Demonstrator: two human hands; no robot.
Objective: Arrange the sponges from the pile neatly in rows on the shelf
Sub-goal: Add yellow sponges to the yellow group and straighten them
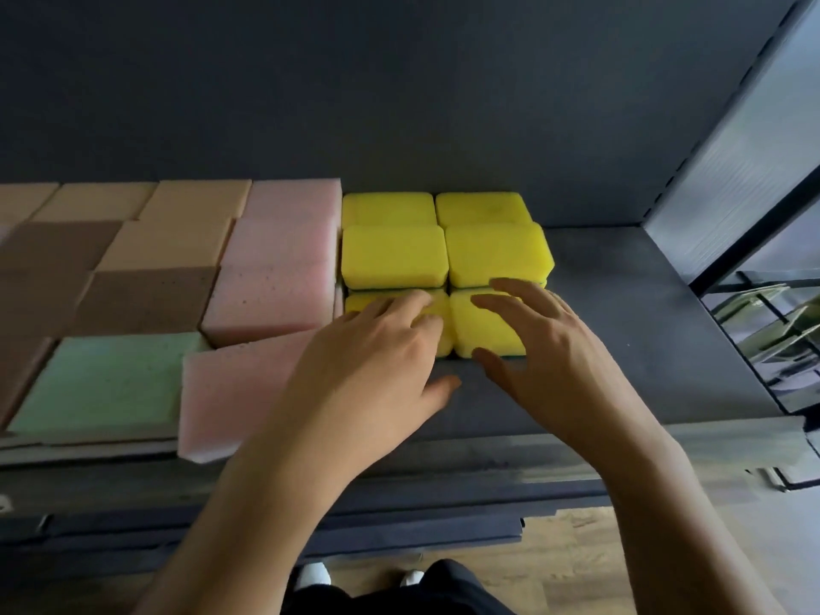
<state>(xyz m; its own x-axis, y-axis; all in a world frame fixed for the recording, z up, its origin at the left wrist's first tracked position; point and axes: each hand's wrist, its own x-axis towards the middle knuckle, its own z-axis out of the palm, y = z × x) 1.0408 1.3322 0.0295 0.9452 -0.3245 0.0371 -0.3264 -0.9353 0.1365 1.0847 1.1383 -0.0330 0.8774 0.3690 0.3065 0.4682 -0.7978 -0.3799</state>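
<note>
Spreading relaxed fingers over the front yellow sponges (pixel 477 332), left hand (pixel 377 361) and right hand (pixel 546 348) are gripping nothing; likely light, squashy foam: pinch opposite sides gently.

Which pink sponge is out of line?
The frontmost pink sponge: it lies skewed, its corner overhanging the shelf, while the other pink sponges sit square behind it.
</note>
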